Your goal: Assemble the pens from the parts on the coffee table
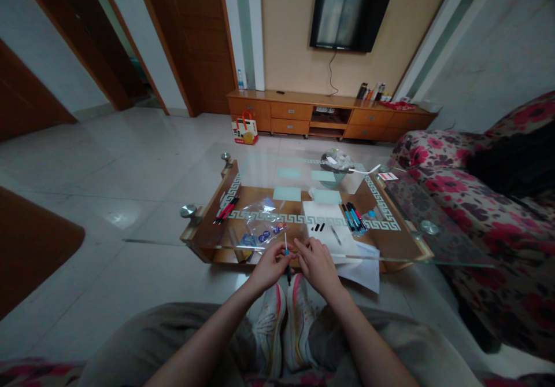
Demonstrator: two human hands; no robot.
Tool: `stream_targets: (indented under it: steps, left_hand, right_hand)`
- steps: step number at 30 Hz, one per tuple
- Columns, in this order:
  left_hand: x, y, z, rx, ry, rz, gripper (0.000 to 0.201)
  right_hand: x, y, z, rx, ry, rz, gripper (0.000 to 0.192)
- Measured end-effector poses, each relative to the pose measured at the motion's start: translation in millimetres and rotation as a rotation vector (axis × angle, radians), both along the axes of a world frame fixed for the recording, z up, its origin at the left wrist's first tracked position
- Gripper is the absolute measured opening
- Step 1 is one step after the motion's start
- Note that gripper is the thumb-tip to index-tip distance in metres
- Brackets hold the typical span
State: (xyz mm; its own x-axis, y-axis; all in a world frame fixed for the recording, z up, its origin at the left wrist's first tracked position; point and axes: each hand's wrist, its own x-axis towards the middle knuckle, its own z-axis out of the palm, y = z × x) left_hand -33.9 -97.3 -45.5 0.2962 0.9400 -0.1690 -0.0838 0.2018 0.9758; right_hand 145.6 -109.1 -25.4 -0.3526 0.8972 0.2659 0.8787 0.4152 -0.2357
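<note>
Both hands meet at the near edge of the glass table (277, 170), over the shoes (284, 323). The left hand (271, 265) pinches a pen (287, 260) held upright, tip up; the right hand (318, 265) closes its fingertips on the same pen from 3 o'clock. Blue pens (354, 218) lie at 1 o'clock, red ones (225, 209) at 11, a plastic bag (260, 225) just beyond. I judge steady, in-line pressure along the barrel works best here
</note>
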Motion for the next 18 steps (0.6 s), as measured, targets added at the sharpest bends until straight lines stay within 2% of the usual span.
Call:
stream_targets:
  steps: [4, 18]
  left_hand:
    - [0.0, 0.0, 1.9, -0.021, 0.008, 0.002, 0.038]
    - [-0.2, -0.1, -0.4, -0.039, -0.020, 0.012, 0.036]
  right_hand:
    - [1.9, 0.0, 0.2, 0.010, 0.026, 0.030, 0.047]
    - [4.7, 1.3, -4.5, 0.071, 0.097, 0.076, 0.023]
